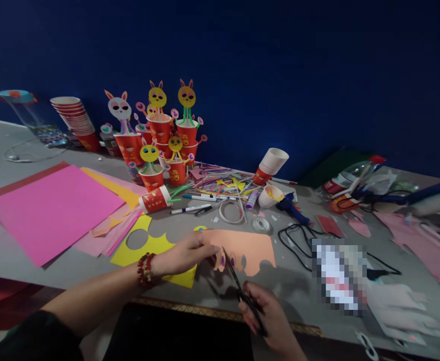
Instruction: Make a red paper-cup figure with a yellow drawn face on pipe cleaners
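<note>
Several cup figures [128,146]: assembled.
Peach paper [255,244]: part-cut, purple ovals [223,260] attached.
Left hand [184,256]: pinching it.
Right hand [270,313]: gripping scissors [235,277].

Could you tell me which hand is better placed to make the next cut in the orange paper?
Probably the right hand: it holds the scissors, blades already at the orange paper, which the left hand grips.

Paper cups with animal-face figures [158,130] stand at the rear of the table [159,296]; a cup stack [77,123] lies to their left, another [270,165] to their right. Paper sheets [56,213] occupy the left side; before the figures, markers [190,208] lie beside a tape roll [231,212].
</note>
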A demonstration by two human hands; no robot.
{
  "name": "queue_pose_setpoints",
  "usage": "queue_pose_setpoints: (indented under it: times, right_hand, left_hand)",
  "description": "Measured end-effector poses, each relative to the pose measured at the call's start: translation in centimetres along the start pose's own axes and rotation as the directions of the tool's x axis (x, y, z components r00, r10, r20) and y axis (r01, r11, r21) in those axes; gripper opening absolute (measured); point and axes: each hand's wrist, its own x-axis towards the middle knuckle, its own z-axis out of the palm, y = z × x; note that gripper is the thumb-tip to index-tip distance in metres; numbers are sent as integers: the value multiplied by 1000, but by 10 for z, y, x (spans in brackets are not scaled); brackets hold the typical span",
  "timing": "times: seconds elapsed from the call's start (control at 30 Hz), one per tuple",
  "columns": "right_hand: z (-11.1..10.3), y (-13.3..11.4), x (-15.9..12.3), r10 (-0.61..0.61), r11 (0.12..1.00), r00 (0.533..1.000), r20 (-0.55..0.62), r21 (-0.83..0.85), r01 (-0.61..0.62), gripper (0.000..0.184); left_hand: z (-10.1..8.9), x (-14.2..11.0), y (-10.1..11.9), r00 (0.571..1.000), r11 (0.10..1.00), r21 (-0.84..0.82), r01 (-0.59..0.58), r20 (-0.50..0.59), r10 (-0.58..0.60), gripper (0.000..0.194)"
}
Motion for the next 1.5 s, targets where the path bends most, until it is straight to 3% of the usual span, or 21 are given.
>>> queue_pose_setpoints:
  times: [0.37, 0.6, 1.03, 1.13, 1.27, 1.4, 1.5]
  right_hand:
    - [-10, 0, 1, -40, 995, 999, -15, -90, 39, 56]
    - [-8, 14, 3, -105, 987, 988, -112, -132, 90, 53]
    - [0, -4, 1, -130, 973, 976, -176, -210, 92, 53]
    - [-2, -2, 1, -141, 967, 976, -163, -234, 100, 52]
    - [-2, 6, 2, -66, 988, 992, -106, -146, 50, 53]
    - [2, 5, 1, 25, 999, 1000, -13, 45, -24, 59]
    - [5, -5, -3, 19, 994, 998, 58, 107, -25, 61]
  left_hand:
    - [-3, 0, 7, 997, 1000, -21, 11, 80, -10, 47]
    - [1, 2, -5, 996, 993, -113, 20, -89, -31, 41]
    - [8, 0, -15, 993, 975, -207, 83, -61, -98, 40]
    - [6, -1, -13, 991, 977, -208, 54, -109, -78, 39]
    - [2, 0, -9, 978, 975, -220, -14, -207, -32, 37]
    - [2, 1, -9, 979, 972, -234, -6, -198, -42, 40]
    - [5, 2, -10, 980, 968, -251, 21, -188, -70, 39]
